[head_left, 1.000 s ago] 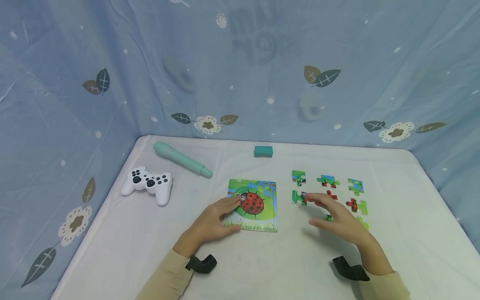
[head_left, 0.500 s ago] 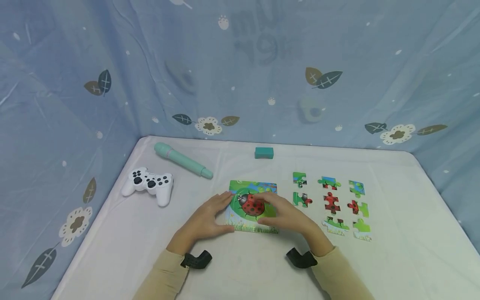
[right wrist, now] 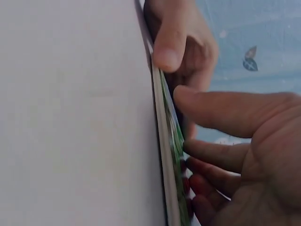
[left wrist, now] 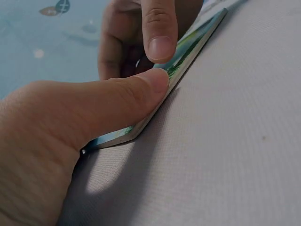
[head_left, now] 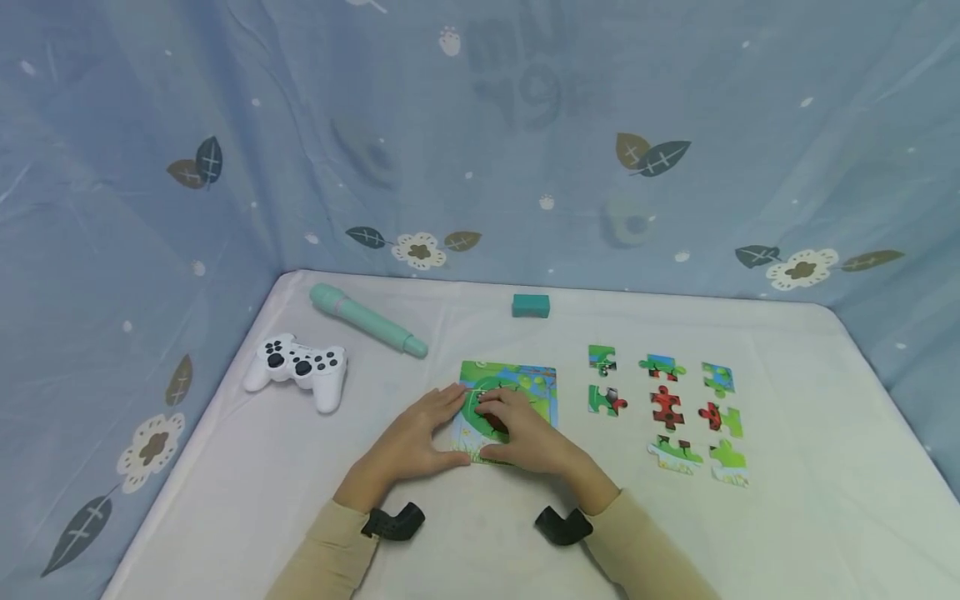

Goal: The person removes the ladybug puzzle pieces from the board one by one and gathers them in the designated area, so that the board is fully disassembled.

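Note:
A square ladybug puzzle board point(head_left: 542, 382) with a green, grassy picture lies on the white table. Beside its left edge is my left hand point(head_left: 412, 437), thumb and fingers spread apart and touching the board. In the left wrist view its thumb point(left wrist: 134, 94) rests along the board's edge. My right hand point(head_left: 534, 437) reaches over the board from the right, fingers gently bent, hiding most of the ladybug. In the right wrist view its fingertips touch the picture, while the thumb point(right wrist: 207, 106) stays raised off it. No piece shows between the right fingers.
Several loose jigsaw pieces, among them a red ladybug piece point(head_left: 666, 408), lie in rows right of the board. A teal block point(head_left: 531, 306) is behind it. Toward the back left are a mint microphone point(head_left: 367, 319) and a white game controller point(head_left: 300, 368). Blue patterned cloth point(head_left: 540, 150) hangs behind.
My right hand has moved left from over the loose pieces onto the board, covering the ladybug picture. My left hand has shifted slightly left at the board's edge.

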`<move>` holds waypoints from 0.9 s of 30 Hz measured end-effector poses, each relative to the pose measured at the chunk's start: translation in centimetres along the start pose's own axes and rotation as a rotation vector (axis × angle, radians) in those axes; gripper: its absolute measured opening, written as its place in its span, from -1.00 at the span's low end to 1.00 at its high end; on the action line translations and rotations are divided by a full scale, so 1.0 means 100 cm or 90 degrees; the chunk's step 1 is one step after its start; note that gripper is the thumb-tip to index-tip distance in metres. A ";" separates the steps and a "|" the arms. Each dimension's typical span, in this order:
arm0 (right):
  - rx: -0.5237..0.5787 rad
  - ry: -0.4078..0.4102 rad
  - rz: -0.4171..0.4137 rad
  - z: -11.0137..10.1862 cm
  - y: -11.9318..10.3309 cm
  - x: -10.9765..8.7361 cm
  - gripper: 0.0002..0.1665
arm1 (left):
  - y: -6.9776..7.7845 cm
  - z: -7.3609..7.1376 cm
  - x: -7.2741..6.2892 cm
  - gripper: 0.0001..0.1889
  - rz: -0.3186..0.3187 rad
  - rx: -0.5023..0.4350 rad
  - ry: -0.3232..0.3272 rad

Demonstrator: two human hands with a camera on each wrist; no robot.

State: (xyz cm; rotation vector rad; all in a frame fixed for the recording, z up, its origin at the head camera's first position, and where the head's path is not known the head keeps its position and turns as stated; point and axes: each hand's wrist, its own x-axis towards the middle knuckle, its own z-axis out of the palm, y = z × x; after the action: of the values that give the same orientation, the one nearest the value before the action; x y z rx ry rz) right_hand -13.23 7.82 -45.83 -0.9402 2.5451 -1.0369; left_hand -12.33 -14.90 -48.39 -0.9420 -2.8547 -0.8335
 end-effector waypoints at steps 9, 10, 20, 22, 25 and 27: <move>-0.008 0.024 0.003 0.006 -0.007 -0.003 -0.35 | 0.000 -0.001 0.000 -0.05 0.003 0.006 -0.006; -0.008 0.022 0.002 0.007 -0.007 -0.004 -0.34 | 0.000 -0.001 0.000 -0.05 0.002 0.007 -0.007; -0.047 0.040 -0.025 0.006 -0.006 -0.004 -0.34 | -0.001 0.000 0.001 -0.05 -0.009 0.007 -0.012; -0.051 0.040 -0.024 0.007 -0.005 -0.004 -0.34 | -0.001 0.000 0.001 -0.05 -0.009 0.007 -0.011; -0.052 0.034 -0.022 0.007 -0.004 -0.003 -0.35 | -0.001 0.000 0.001 -0.05 -0.005 0.004 -0.008; -0.053 0.034 -0.024 0.006 -0.003 -0.003 -0.37 | -0.001 0.000 0.000 -0.05 -0.004 0.004 -0.006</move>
State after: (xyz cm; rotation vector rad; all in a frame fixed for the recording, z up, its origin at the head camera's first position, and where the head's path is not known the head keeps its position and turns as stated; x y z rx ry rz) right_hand -12.57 7.52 -46.08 -0.9996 2.6427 -0.9856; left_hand -12.42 -14.94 -48.47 -0.9398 -2.8686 -0.8224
